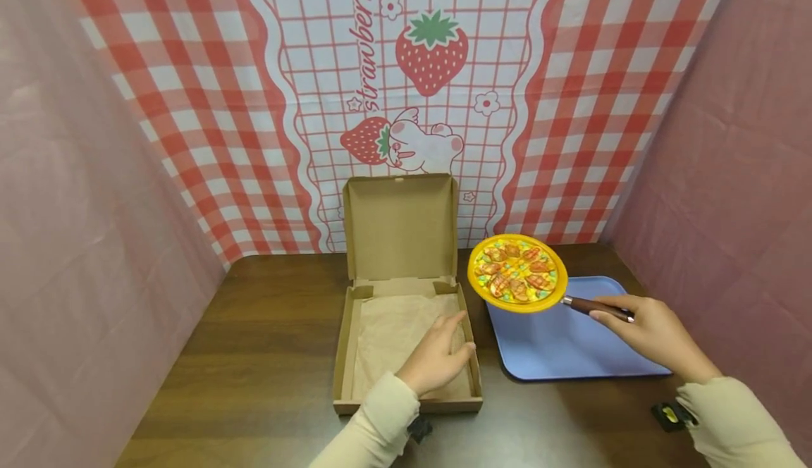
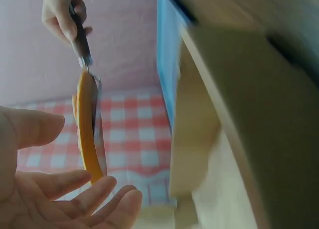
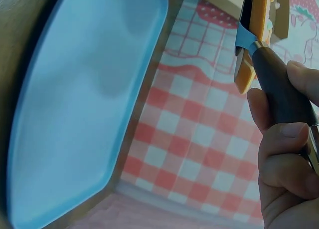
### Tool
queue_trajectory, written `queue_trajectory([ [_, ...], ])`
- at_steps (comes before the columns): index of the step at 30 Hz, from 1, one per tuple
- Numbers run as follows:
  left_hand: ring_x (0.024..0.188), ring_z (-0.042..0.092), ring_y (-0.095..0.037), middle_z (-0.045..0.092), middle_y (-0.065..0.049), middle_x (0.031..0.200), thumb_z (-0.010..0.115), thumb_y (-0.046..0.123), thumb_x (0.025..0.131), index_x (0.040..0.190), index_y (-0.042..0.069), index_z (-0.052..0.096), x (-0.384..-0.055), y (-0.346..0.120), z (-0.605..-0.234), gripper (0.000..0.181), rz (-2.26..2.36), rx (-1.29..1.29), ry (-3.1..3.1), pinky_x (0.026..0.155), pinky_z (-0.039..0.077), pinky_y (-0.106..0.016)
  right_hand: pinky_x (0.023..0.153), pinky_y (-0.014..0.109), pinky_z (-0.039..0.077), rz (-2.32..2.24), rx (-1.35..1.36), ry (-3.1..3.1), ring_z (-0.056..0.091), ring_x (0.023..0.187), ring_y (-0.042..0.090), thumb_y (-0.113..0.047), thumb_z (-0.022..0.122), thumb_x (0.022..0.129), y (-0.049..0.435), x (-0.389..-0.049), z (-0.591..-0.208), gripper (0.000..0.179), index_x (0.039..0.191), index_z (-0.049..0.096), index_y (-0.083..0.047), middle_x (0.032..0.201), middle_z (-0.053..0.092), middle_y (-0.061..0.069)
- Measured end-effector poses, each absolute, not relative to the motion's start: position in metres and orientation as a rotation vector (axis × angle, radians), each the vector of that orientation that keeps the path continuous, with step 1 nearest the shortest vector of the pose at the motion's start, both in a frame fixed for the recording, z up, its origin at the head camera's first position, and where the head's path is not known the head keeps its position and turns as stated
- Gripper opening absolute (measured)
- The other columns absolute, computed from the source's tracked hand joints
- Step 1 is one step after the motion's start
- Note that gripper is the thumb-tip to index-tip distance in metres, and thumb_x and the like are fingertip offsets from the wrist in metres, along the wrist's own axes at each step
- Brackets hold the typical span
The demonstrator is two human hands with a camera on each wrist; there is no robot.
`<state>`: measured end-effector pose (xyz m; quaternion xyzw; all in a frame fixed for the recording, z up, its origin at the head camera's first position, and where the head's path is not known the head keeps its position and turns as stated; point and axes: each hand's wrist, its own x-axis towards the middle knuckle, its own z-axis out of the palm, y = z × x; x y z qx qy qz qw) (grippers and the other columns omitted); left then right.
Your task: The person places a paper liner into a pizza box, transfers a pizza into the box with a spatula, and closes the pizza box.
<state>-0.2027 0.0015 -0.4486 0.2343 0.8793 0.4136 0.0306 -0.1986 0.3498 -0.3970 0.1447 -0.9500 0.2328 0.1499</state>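
My right hand (image 1: 653, 327) grips the dark wooden handle (image 3: 279, 84) of a pizza server. A toy-like round pizza (image 1: 517, 273) with a yellow rim and colourful toppings lies on its blade, raised above a blue tray (image 1: 571, 355). From the side, the left wrist view shows the pizza's orange edge and the metal blade against it. My left hand (image 1: 436, 354) hovers over the right part of an open cardboard pizza box (image 1: 340, 355), its fingers loosely spread and holding nothing. Brown paper (image 1: 387, 341) lines the box, whose lid (image 1: 402, 228) stands upright at the back.
The box and the tray stand side by side on a dark wooden table (image 1: 273, 341). A red-and-white checked cloth with strawberries (image 1: 431, 52) hangs behind. Pink curtains (image 1: 95, 242) close off both sides.
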Motion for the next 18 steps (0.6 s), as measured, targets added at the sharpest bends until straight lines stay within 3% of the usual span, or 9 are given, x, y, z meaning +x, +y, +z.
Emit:
queue_trajectory([
  [6, 0.139, 0.041, -0.033, 0.040, -0.016, 0.151, 0.057, 0.024, 0.096, 0.151, 0.005, 0.034, -0.200, -0.049, -0.452, 0.062, 1.331, 0.677, 2.788, 0.113, 0.036, -0.050, 0.050, 0.021, 0.036, 0.701, 0.486, -2.715, 0.044, 0.062, -0.001, -0.026, 0.072, 0.089, 0.332, -0.206, -0.394, 0.027, 0.109, 0.075, -0.007, 0.094, 0.075, 0.007],
  [12, 0.134, 0.046, -0.037, 0.040, -0.018, 0.150, 0.060, 0.022, 0.095, 0.150, 0.005, 0.035, -0.195, -0.095, -0.455, 0.063, 1.357, 0.624, 2.895, 0.109, 0.039, -0.055, 0.053, 0.020, 0.042, 0.731, 0.571, -2.713, 0.052, 0.068, -0.002, -0.024, 0.071, 0.090, 0.313, -0.216, -0.393, 0.027, 0.108, 0.075, -0.005, 0.098, 0.076, 0.010],
  [18, 0.133, 0.046, -0.040, 0.040, -0.020, 0.149, 0.063, 0.021, 0.094, 0.150, 0.006, 0.035, -0.197, -0.129, -0.460, 0.064, 1.411, 0.449, 2.970, 0.107, 0.039, -0.057, 0.053, 0.020, 0.044, 0.778, 0.621, -2.729, 0.053, 0.063, -0.003, -0.025, 0.071, 0.090, 0.291, -0.223, -0.394, 0.027, 0.109, 0.075, -0.007, 0.096, 0.076, 0.008],
])
